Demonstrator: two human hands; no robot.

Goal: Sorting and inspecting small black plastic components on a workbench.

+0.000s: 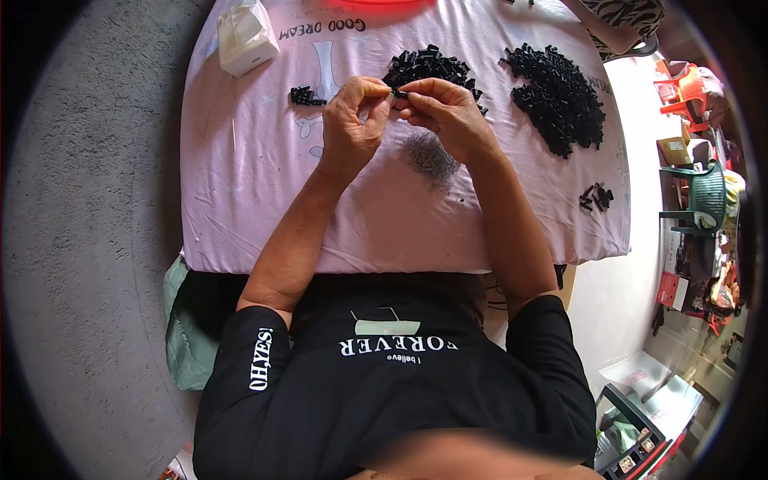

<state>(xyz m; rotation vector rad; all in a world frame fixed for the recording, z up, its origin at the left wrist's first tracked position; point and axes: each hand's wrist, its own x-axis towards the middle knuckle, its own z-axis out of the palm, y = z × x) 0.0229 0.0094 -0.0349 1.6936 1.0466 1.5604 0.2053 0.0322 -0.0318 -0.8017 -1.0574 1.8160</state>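
Above the pink cloth, my left hand (352, 124) and my right hand (452, 116) meet fingertip to fingertip. Both pinch a small black part (398, 94), mostly covered by the fingers, so its exact kind cannot be made out. Just beyond them lies a heap of small black plastic pieces (428, 66). To the left of my left hand sits a little cluster of similar black pieces (304, 97). Under my right wrist, a patch of tiny dark grey bits (432, 160) is spread on the cloth.
A larger heap of black pieces (560, 100) lies at the right, with a few loose ones (596, 197) nearer me. A white tissue box (246, 44) stands at the far left. Something red (360, 6) shows at the far edge. Another person's arm (612, 32) rests at the far right.
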